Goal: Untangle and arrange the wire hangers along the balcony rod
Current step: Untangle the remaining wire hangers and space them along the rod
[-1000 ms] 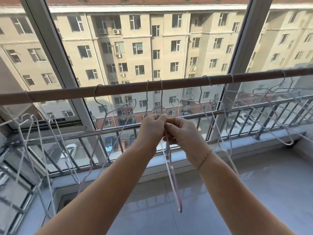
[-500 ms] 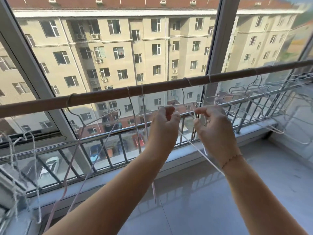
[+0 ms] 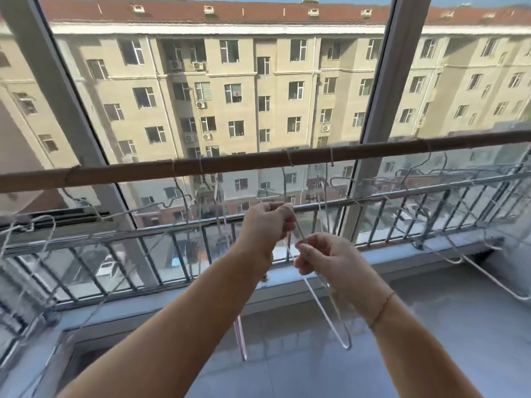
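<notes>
1. The white hanger (image 3: 323,311) is caught between both hands. The left hand (image 3: 267,225) pinches its upper wire with curled fingers. The right hand (image 3: 324,259), just below, pinches the wire too, and the frame dangles beneath the grip. I cannot tell whether its hook is over the rod.
2. A pink hanger (image 3: 240,337) hangs just left of the grip and lower down.
3. Above the grip, the balcony rod (image 3: 253,163) carries several hooks set apart, so that stretch looks sorted.
4. Well right of the grip, a tangle of hangers (image 3: 459,225) is snarled together, and a left cluster (image 3: 28,231) sits well to the left. Much seems left to do.
5. The railing (image 3: 373,202) runs just behind the grip, and its bars could snag dangling wire. A window post (image 3: 385,110) stands beyond.
</notes>
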`<move>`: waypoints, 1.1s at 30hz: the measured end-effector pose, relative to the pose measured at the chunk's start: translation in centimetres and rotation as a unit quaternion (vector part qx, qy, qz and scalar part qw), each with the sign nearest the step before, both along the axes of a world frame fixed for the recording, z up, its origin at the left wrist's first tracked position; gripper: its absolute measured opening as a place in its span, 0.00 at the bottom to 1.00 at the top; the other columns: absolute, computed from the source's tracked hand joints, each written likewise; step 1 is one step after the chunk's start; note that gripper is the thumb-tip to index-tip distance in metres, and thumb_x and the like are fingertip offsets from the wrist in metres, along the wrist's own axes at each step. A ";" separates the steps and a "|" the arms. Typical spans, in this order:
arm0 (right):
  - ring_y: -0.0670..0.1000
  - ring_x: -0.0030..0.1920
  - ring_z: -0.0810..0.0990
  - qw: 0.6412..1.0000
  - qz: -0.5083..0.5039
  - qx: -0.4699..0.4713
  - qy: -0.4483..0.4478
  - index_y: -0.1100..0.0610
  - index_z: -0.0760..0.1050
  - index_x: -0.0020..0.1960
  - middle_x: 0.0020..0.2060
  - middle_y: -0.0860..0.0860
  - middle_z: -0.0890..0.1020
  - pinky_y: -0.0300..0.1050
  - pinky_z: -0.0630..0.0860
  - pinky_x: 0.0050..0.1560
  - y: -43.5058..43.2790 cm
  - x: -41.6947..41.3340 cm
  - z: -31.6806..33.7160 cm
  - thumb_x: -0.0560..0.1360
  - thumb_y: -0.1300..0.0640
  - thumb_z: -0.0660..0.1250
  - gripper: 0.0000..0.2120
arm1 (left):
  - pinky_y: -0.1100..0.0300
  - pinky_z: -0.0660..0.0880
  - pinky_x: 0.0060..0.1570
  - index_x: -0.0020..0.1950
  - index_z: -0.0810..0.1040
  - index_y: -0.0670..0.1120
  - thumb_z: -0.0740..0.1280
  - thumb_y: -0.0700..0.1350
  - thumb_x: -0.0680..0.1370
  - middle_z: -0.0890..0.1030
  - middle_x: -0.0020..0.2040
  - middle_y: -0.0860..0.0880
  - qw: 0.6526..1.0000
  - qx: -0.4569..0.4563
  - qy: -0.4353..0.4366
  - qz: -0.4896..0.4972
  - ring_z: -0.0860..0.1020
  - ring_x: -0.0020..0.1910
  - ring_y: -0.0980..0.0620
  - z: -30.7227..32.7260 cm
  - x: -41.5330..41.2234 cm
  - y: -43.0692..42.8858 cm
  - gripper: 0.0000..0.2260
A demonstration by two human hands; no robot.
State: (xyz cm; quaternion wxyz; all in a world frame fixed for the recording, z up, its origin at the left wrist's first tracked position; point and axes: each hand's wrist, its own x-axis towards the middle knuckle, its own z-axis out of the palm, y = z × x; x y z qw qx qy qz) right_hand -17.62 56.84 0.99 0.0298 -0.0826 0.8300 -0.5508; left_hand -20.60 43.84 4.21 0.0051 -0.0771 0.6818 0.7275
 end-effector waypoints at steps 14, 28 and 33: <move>0.49 0.33 0.73 0.983 0.085 -0.160 -0.029 0.58 0.76 0.37 0.31 0.51 0.77 0.41 0.71 0.38 -0.7 -3.9 1.3 0.79 0.58 0.58 0.15 | 0.63 0.70 0.27 0.38 0.75 0.42 0.66 0.30 0.73 0.75 0.32 0.44 0.977 0.141 -0.016 0.159 0.73 0.31 0.50 1.9 -2.1 2.4 0.09; 0.51 0.52 0.78 0.995 0.095 0.021 -0.004 0.54 0.73 0.60 0.54 0.54 0.78 0.37 0.75 0.46 1.5 -3.8 -4.4 0.76 0.59 0.62 0.12 | 0.64 0.69 0.32 0.46 0.76 0.41 0.59 0.30 0.77 0.73 0.33 0.46 0.986 -0.017 -0.127 0.109 0.70 0.30 0.54 -5.8 2.0 0.1 0.09; 0.51 0.66 0.69 0.970 0.138 0.192 0.056 0.56 0.67 0.67 0.64 0.53 0.72 0.41 0.62 0.67 2.2 -4.0 -6.6 0.75 0.59 0.63 0.21 | 0.66 0.68 0.35 0.43 0.78 0.45 0.61 0.33 0.76 0.75 0.34 0.49 0.981 -0.122 -0.148 -0.014 0.70 0.33 0.55 -7.8 4.0 -0.7 0.11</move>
